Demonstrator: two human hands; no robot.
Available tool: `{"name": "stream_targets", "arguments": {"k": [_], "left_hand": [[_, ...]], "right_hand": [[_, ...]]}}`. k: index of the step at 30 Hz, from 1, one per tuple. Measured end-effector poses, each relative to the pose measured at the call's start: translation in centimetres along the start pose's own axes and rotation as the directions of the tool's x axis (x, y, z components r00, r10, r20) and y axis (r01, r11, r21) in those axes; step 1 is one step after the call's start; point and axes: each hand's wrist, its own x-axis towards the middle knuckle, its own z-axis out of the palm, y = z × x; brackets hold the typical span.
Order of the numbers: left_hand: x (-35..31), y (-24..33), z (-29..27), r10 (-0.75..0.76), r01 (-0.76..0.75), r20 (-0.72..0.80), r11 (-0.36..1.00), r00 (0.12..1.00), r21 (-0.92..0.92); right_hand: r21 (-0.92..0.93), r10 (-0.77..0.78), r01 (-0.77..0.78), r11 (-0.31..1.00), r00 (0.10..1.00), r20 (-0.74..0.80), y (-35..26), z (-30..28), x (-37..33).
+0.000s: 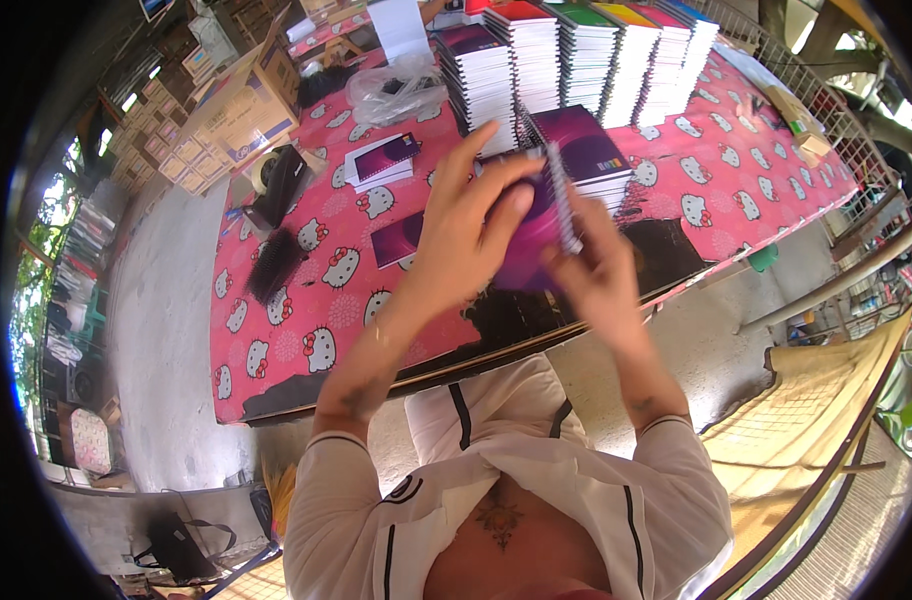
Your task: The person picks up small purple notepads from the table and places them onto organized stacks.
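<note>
A purple spiral notebook (536, 225) is raised over the near edge of the table, tilted and blurred by motion. My right hand (598, 265) grips it along its white coil side, thumb in front. My left hand (466, 220) lies across the front of it with fingers spread and the index finger pointing up; whether its fingertips press on the cover is hard to tell. Just behind, a short stack of purple spiral notebooks (583, 145) rests on the table. Left of my left wrist lies a flat purple cover (396, 240), partly hidden by that hand.
Tall notebook stacks (586, 75) with differently coloured covers line the back of the pink-clothed table (341, 310). On the left are a small purple booklet on white paper (384, 160), a tape dispenser (276, 190), a black brush (276, 268), a clear plastic bag (396, 92) and a cardboard box (241, 110).
</note>
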Motion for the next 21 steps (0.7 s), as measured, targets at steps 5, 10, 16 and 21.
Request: {"name": "stream_targets", "arguments": {"k": [5, 10, 16, 21], "left_hand": [[9.2, -4.2, 4.4, -0.032, 0.036, 0.029, 0.991, 0.999, -0.132], [9.2, -10.9, 10.3, -0.167, 0.091, 0.277, 0.96, 0.946, 0.265], [7.1, -12.0, 8.1, -0.096, 0.087, -0.201, 0.995, 0.975, -0.056], [-6.1, -21.7, -4.4, -0.517, 0.427, 0.299, 0.846, 0.802, 0.318]], "right_hand": [[0.217, 0.225, -0.205, 0.954, 0.972, -0.071, -0.5, -6.5, 8.8], [-0.48, 0.222, -0.206, 0.853, 0.975, -0.024, 6.3, -10.7, 11.1], [-0.555, -0.142, -0.044, 0.831, 0.947, -0.288, 6.0, -10.5, 7.5], [-0.192, -0.126, 0.103, 0.976, 0.985, -0.115, -1.1, -6.2, 0.4]]}}
